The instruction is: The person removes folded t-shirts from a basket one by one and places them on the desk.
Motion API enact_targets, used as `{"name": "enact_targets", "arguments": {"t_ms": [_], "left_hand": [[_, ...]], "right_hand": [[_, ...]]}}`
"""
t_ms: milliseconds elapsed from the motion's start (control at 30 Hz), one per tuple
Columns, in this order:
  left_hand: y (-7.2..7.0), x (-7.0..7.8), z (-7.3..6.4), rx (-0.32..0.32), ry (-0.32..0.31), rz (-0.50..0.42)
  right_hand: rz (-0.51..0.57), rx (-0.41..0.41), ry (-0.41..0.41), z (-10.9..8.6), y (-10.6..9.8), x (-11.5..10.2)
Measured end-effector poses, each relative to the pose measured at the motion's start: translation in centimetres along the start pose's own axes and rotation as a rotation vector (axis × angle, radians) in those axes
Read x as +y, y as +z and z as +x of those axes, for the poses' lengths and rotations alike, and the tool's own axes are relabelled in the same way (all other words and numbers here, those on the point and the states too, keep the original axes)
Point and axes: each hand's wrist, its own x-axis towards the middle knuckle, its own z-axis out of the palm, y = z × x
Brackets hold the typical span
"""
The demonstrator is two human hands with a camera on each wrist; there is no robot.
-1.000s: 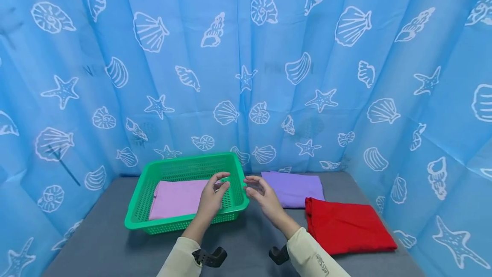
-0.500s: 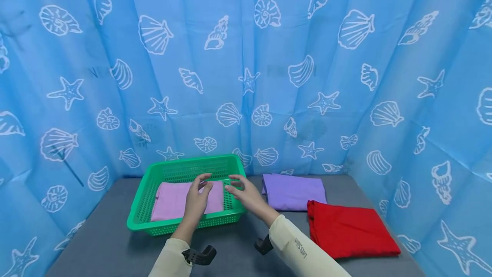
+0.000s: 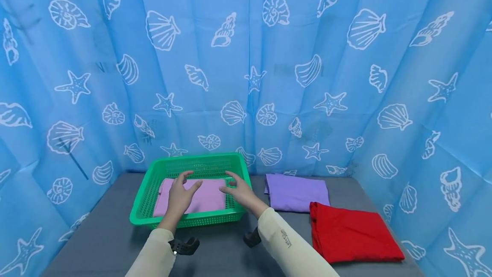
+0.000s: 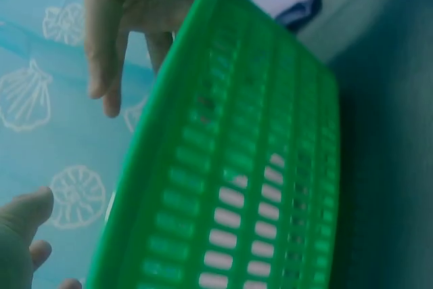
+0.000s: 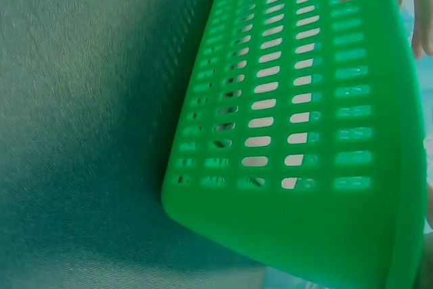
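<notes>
"LetsSlim" lettering [image 3: 286, 238] on right sleeve [image 3: 295, 252]

Bright head view, dimmer wrist views

The place looked like a small curtained-off booth, more a makeshift recording nook than a furnished room; which kind of building held it could not be told. A blue curtain [image 3: 240, 80], printed with white shells and starfish much like a bathroom's, hung in loose folds behind the table [image 3: 115, 225] and along both its sides, closing off the view. The tabletop was plain dark grey. Household goods lent a laundry-corner air: a green plastic basket [image 3: 217, 215] and folded pink [image 3: 209, 198], purple [image 3: 297, 193] and red cloths [image 3: 353, 234]. Black devices [image 3: 186, 247] strapped at the person's wrists suggested a filming setup.
</notes>
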Motion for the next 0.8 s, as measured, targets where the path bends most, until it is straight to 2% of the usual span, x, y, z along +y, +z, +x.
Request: {"name": "enact_targets", "arguments": {"t_ms": [100, 267, 467, 667, 800], "left_hand": [[-0.8, -0.7, 0.4, 0.009, -0.014, 0.039], [-1.9, -1.4, 0.6, 0.024, -0.049, 0.123], [-3.0, -2.1, 0.9, -0.002, -0.098, 0.184], [-4.0, -2.7, 1.2, -0.078, -0.139, 0.208], [-4.8, -3.3, 1.5, -0.157, -0.170, 0.173]], "right_hand": [[-0.047, -0.026, 0.011, 0.3, 0.1, -0.1], [-0.010, -0.040, 0.044, 0.8, 0.4, -0.2], [0.020, -0.052, 0.105, 1.7, 0.9, 0.0], [0.051, -0.068, 0.148, 2.5, 1.4, 0.7], [0.075, -0.099, 0.181, 2.7, 1.6, 1.0]]}}
